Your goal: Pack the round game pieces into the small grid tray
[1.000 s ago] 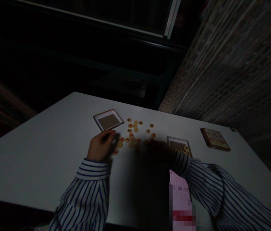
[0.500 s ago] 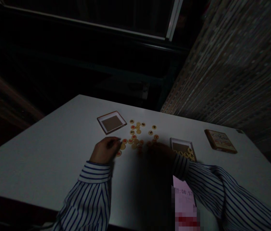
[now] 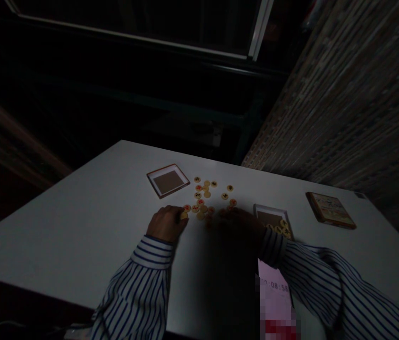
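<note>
Round wooden xiangqi pieces with red or black characters lie scattered mid-table, some face down. My left hand is at the left edge of this spread, fingers curled round a pale xiangqi piece. A red-marked piece that lay nearer me is now hidden beneath that hand. In deep shadow on the right, my right hand reaches over red-marked pieces at the spread's right side; its fingers are too dark to make out. Beside its wrist stands an open box tray holding several black-marked pieces along its near side.
An open, shallow box part lies at the back left. A closed picture box is at the far right. Under my right forearm lies a lit phone showing a timer. A bead curtain hangs beyond the white table.
My left hand has come forward and right, closing its fingers over the nearest pieces at the left edge. My right hand stays almost in place. The view has shifted slightly.
</note>
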Demonstrator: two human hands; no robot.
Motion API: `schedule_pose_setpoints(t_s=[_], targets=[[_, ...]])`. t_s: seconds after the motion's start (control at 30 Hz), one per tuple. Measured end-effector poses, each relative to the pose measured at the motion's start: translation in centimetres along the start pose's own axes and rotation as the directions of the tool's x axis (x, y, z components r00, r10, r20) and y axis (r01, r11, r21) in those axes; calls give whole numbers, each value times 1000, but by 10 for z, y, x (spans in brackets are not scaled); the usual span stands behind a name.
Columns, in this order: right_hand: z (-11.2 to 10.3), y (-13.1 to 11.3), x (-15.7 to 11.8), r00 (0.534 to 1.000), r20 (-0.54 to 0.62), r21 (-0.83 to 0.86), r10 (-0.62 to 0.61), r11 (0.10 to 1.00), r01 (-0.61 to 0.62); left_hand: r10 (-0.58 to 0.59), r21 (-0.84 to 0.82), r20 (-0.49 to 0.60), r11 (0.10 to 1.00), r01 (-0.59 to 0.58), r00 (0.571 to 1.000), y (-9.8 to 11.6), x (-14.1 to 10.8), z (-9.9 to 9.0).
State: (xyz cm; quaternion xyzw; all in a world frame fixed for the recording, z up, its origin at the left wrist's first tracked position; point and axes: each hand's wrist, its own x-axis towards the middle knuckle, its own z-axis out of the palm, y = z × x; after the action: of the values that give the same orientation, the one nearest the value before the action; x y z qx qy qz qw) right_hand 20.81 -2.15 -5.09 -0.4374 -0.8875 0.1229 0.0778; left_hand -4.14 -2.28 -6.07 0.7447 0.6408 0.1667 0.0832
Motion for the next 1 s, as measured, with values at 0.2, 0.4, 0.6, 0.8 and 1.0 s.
schedule_pose_setpoints(t_s=[0.2, 0.4, 0.6, 0.8, 1.0], targets=[[-7, 0, -1, 992, -126, 50, -11, 999, 17, -40, -161, -18, 986, 36, 999, 2, 0, -5], [-10, -2, -3, 981, -193, 70, -22, 997, 36, -334, -825, 16, 528, 201, 942, 8, -4, -20], [-6, -2, -3, 968, -242, 60, -64, 995, 81, -380, -987, 159, -27, 160, 911, 7, -6, -35], [-8, -8, -3, 961, -262, 34, -86, 995, 98, -329, -960, 249, -211, 186, 911, 2, -5, -34], [-10, -10, -2, 961, -257, 31, -97, 994, 109, -234, -950, 268, -227, 216, 934, 4, -7, -36]])
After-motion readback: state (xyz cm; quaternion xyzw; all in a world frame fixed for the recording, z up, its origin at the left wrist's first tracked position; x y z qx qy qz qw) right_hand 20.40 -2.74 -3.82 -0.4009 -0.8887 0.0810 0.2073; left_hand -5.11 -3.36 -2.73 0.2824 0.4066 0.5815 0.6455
